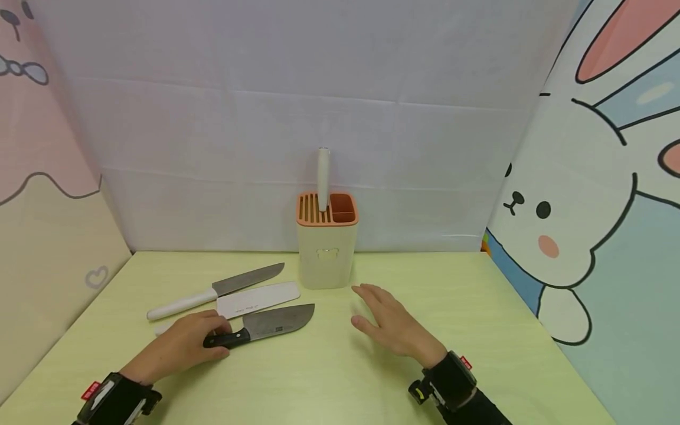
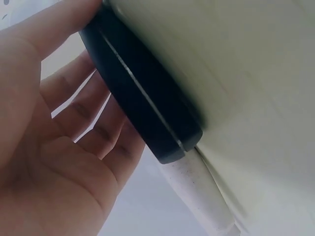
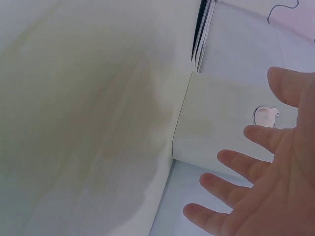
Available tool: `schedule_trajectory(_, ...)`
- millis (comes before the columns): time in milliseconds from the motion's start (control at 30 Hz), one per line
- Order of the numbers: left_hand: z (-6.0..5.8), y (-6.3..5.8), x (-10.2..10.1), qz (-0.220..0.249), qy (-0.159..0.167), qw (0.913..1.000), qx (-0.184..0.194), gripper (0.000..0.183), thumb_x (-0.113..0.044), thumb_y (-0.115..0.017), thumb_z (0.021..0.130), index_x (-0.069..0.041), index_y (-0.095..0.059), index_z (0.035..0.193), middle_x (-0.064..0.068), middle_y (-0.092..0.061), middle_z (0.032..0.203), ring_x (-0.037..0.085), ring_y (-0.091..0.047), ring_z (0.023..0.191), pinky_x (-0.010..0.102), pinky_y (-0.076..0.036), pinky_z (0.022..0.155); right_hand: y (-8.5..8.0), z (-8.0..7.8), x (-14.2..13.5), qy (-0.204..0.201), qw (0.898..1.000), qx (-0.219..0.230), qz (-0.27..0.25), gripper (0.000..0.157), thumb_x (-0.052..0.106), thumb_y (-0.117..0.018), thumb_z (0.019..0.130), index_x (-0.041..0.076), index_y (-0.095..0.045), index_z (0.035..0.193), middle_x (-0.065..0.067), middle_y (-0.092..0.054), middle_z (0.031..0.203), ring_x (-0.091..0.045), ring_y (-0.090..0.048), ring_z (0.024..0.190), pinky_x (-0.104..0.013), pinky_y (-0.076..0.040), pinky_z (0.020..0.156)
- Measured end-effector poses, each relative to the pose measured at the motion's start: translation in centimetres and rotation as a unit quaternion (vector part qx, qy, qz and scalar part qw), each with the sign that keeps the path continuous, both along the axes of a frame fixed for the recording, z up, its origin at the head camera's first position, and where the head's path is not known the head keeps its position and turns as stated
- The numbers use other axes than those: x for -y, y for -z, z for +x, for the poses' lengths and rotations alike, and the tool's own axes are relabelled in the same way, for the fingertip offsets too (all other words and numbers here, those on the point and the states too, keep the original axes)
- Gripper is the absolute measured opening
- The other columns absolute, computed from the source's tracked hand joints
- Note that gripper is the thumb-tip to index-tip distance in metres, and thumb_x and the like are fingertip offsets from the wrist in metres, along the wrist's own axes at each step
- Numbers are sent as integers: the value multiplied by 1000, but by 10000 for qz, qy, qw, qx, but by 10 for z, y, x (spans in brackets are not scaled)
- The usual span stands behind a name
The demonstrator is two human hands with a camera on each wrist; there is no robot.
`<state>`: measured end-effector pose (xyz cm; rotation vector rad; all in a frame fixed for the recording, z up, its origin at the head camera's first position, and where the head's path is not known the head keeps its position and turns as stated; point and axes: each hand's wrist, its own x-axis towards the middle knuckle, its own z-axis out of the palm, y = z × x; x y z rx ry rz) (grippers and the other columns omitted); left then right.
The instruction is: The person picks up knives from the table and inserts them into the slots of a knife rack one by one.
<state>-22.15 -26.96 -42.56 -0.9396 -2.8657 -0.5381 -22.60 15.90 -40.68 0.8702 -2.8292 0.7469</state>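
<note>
My left hand pinches the black handle of a cleaver-like kitchen knife between thumb and fingers. The blade points right, low along the table. In the left wrist view, the black handle lies across the fingers, with a white handle beyond its end. Just behind it is a white-bladed knife, its handle partly hidden by the hand. Farther back lies a knife with a white handle and grey blade. My right hand hovers over the table with spread fingers, holding nothing.
A cream knife block with an orange slotted top stands at the back middle. One white handle sticks up from its slots. White cloth hangs behind the pale yellow table; cartoon-printed cloths flank it.
</note>
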Motion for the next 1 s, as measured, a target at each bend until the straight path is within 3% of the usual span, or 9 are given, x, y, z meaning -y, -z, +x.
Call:
schedule_trajectory(500,2,2,-5,-70,133,9997,-207,24,-32,-78,80,-27,-64,100,-17,-55,94,1,-51,79,28,-48,67,2,0,2,-88,9999,-78,103,60,43,-52,98,17,-31,148,-11,-32,148,-25,-29,134,-51,-30,105)
schedule_trajectory(1000,-6,5,-38,37,364,9980,-512,25,-36,-77,80,-26,-64,100,-16,-55,92,2,-50,78,28,-47,68,1,4,3,-142,9995,-71,272,61,47,-51,98,19,-31,149,-10,-30,149,-27,-27,135,-53,-31,104)
